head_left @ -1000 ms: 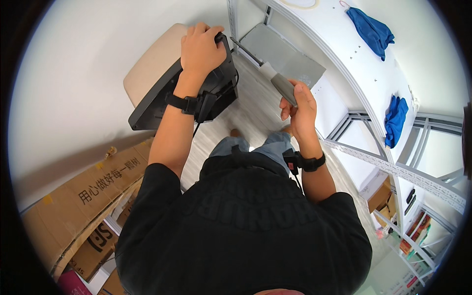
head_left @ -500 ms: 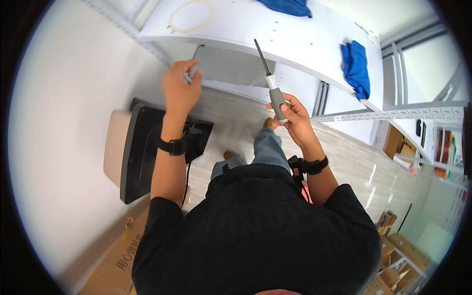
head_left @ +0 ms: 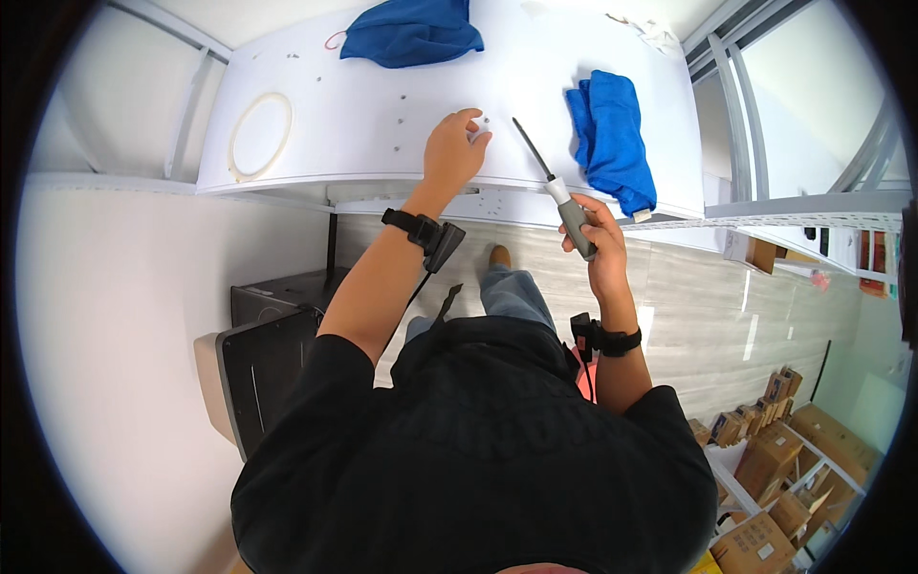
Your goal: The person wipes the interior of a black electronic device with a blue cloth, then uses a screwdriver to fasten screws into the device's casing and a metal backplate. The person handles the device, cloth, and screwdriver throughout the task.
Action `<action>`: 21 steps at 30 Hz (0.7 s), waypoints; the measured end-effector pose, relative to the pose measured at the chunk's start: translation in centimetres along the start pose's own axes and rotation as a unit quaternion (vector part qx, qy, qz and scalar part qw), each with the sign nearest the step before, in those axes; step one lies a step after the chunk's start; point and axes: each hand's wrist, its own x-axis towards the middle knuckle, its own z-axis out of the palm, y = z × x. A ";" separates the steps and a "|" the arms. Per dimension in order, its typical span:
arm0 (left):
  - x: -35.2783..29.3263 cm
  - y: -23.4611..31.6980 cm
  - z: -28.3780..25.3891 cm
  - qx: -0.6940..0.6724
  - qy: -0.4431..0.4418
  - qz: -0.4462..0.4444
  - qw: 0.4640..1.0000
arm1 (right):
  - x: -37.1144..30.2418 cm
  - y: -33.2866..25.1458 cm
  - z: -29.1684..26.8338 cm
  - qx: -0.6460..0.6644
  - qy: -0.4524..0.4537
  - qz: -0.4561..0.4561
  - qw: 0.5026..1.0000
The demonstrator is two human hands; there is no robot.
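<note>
A black cloth shirt with faint raised markings fills the bottom of the frame. At centre right, the right grip (head_left: 599,234) is closed round a screwdriver (head_left: 572,216), its smooth grey handle partly hidden by the fingers, its white collar and thin dark shaft pointing up-left. At upper centre, the left grip (head_left: 452,156) is over the smooth white surface (head_left: 335,124), thumb and forefinger a narrow gap apart; whether anything tiny sits between them cannot be told. Near it lie small dark pieces (head_left: 401,121), too small to make out. Upper right is a crumpled blue cloth (head_left: 617,139); upper left, a thin cream ring (head_left: 232,153). Farther back, another blue cloth (head_left: 411,38), softly folded, is cut off by the top edge.
</note>
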 end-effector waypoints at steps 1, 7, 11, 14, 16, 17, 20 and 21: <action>0.6 0.1 0.6 0.017 0.008 0.001 1.000 | 0.5 -0.2 -0.5 0.001 0.002 0.001 1.000; 2.1 0.8 2.0 0.084 0.022 -0.019 0.996 | 2.7 -0.2 -2.7 0.015 -0.039 0.014 0.999; 2.3 0.3 1.2 0.006 0.010 -0.037 0.999 | 4.0 -1.0 -2.0 0.008 -0.058 0.015 0.998; 1.5 -0.3 -1.0 -0.156 -0.014 -0.131 0.979 | 5.0 -1.7 -0.8 -0.038 -0.087 0.019 0.995; 0.3 -0.8 -3.3 -0.283 -0.011 -0.201 0.938 | 6.1 -1.9 0.1 -0.045 -0.140 0.037 0.988; -0.6 -1.1 -4.7 -0.348 0.000 -0.226 0.910 | 6.6 -2.0 0.7 -0.049 -0.168 0.047 0.983; -3.4 -2.8 -8.2 -0.497 0.066 -0.288 0.816 | 7.7 -2.0 3.8 -0.075 -0.235 0.071 0.967; -4.4 -3.4 -9.3 -0.538 0.092 -0.303 0.781 | 8.0 -1.7 4.9 -0.087 -0.254 0.068 0.961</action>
